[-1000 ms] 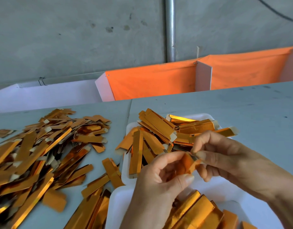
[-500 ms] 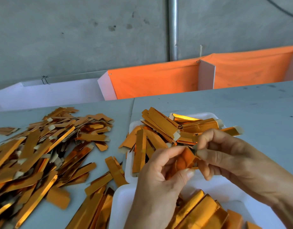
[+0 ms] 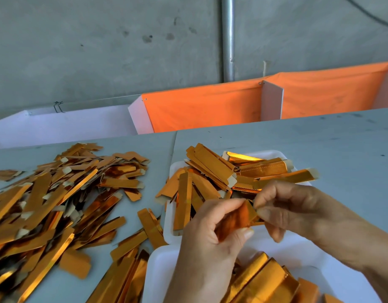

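Strip (image 3: 238, 217) edge pinched: L hand (image 3: 208, 239), R hand (image 3: 298, 211).

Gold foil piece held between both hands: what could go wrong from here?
1. The gold foil piece is only pinched between thumb and fingers of the left hand and right hand; it could slip or crease in the wrong place.
2. Strips heaped in the far tray overhang its rim, so a nudge from the right hand might tip some onto the table.

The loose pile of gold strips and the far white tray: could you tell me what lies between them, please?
In the head view, mostly bare grey table, crossed by its seam, plus a few stray gold strips.
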Demonstrator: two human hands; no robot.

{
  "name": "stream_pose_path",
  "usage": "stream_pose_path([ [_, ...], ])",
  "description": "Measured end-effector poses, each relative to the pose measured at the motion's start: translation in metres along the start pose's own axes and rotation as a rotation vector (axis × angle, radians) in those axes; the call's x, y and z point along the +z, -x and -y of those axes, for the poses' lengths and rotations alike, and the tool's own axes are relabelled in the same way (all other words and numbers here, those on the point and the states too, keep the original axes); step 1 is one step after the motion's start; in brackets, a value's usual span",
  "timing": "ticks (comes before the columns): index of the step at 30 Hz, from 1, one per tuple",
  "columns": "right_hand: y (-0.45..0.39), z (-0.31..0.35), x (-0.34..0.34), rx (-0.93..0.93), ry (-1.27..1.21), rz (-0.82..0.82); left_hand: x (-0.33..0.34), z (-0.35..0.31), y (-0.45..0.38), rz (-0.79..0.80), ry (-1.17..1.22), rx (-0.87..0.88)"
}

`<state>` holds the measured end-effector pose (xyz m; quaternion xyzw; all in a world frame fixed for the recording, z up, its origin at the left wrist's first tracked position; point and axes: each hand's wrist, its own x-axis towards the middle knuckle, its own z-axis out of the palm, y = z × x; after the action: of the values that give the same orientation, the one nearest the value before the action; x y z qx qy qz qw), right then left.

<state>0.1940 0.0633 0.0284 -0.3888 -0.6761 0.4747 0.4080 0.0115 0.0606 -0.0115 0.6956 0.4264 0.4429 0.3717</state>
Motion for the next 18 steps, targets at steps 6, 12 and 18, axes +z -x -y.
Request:
stream_pose_path([
  [6, -0.003, -0.008, -0.003, 0.140, -0.414, -0.050, -0.001, -0.002, 0.000, 0.022, 0.011, 0.003],
  [12, -0.004, -0.012, -0.003, 0.168, -0.488, 0.067, -0.003, -0.003, 0.001, 0.033, 0.005, -0.001],
  [18, -0.003, -0.011, -0.004, 0.225, -0.442, 0.067, -0.003, -0.009, 0.001, 0.043, -0.048, 0.044],
])
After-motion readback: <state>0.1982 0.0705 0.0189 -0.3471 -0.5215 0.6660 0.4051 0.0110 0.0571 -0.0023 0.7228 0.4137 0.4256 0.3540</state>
